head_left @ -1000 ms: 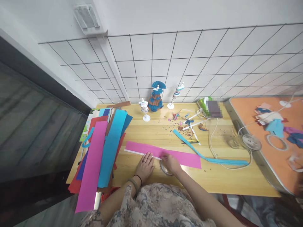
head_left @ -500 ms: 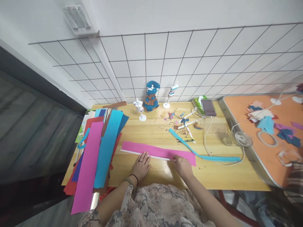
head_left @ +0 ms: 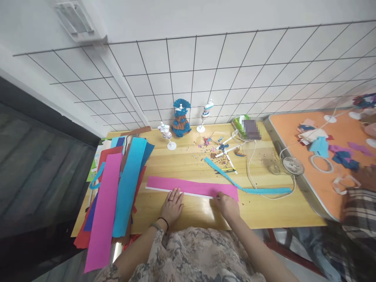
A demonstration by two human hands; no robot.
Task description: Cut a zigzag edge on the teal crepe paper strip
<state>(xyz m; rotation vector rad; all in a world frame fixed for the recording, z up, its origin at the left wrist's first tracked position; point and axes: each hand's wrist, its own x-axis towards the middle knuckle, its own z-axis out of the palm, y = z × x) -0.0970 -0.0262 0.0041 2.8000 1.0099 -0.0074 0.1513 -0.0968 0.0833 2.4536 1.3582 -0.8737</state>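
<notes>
A long pink crepe paper strip point(head_left: 190, 186) lies across the table in front of me. Along its near edge runs a narrow white strip point(head_left: 157, 188), probably double-sided tape. My left hand point(head_left: 172, 205) rests flat with its fingers stretched out, fingertips on the white strip and the paper's near edge. Closer to the pink paper's right end, my right hand point(head_left: 227, 206) is closed, its thumb and finger pinched at the white strip's right end. Just beyond the right hand lies a narrow blue crepe strip point(head_left: 249, 191).
Crepe sheets point(head_left: 131, 188) in several colours overhang the table's left side. A decorated mannequin point(head_left: 181, 122) stands at the back between two white ones. Paper scraps, white strips and yellow-handled scissors point(head_left: 227, 170) lie right of centre. A tape roll point(head_left: 293, 166) and cable are farther right; a person's plaid sleeve point(head_left: 360, 207) shows.
The view has shifted slightly, moving most things leftward in the picture. Both hands keep nearly the same places on the pink paper and white strip.
</notes>
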